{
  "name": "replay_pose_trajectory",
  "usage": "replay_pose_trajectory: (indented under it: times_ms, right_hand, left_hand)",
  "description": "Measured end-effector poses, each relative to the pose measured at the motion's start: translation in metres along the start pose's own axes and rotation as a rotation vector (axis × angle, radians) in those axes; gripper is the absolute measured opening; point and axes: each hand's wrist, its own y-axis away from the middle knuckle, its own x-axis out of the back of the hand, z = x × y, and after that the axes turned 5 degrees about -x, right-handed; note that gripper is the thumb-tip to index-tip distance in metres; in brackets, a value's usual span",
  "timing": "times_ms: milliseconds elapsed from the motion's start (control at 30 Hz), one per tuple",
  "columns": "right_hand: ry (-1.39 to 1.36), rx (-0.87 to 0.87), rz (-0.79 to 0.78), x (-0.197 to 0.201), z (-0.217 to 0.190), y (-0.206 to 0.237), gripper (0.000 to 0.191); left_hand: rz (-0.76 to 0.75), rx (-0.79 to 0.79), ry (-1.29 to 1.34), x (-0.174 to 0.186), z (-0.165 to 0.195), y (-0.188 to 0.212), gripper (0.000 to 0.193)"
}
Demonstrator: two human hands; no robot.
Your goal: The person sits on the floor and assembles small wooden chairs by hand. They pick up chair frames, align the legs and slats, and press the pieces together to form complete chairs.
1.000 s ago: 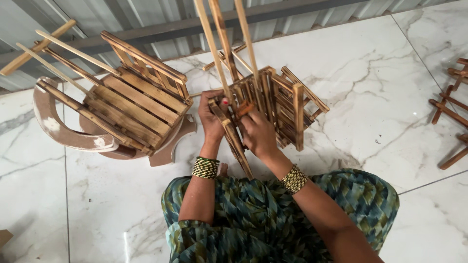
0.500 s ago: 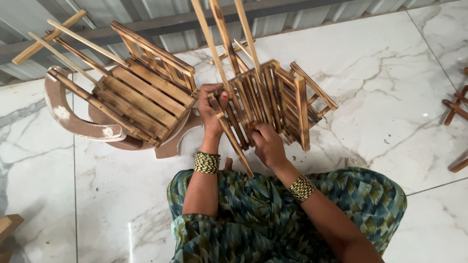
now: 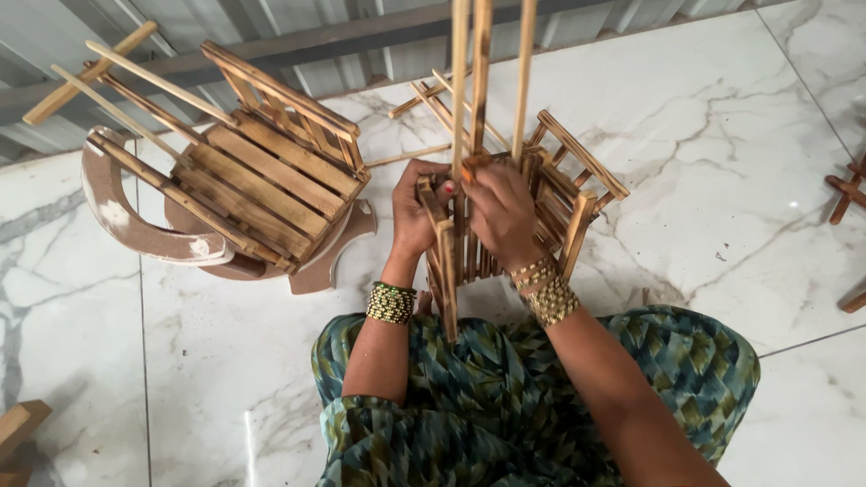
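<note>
Head view, looking down. We see a white marble floor (image 3: 722,180) bounded at the top by a grey corrugated metal wall (image 3: 271,18). On the floor at left rests a finished wooden rocking chair (image 3: 225,194) with a slatted seat, curved pale rockers and long thin rods projecting up and left. Just to its right, directly in front of the seated person's patterned green lap (image 3: 541,397), stands a smaller slatted wooden frame (image 3: 550,203), tipped on its side; three long thin sticks (image 3: 478,72) rise from it past the top edge. We note that the left hand (image 3: 415,212) is wrapped around a slat at the frame's left side, fingers clamped on the wood. The right hand (image 3: 501,216) lies over the frame's middle, fingers curled down and pressed on the slats at the base of the sticks. Beaded bangles circle both wrists. Loose wooden pieces (image 3: 848,194) lie well apart at the right edge.
</note>
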Motion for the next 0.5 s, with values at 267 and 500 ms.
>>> replay_pose_trajectory:
  times_ms: [267, 500]
  right_hand:
    - [0.066, -0.231, -0.327, 0.007, -0.025, 0.085, 0.017]
    - [0.017, -0.247, 0.023, 0.0, 0.003, -0.029, 0.019]
  left_hand:
    - [0.111, -0.1, 0.035, 0.007, -0.004, -0.007, 0.019]
    - [0.017, -0.017, -0.037, -0.008, 0.004, 0.003, 0.022]
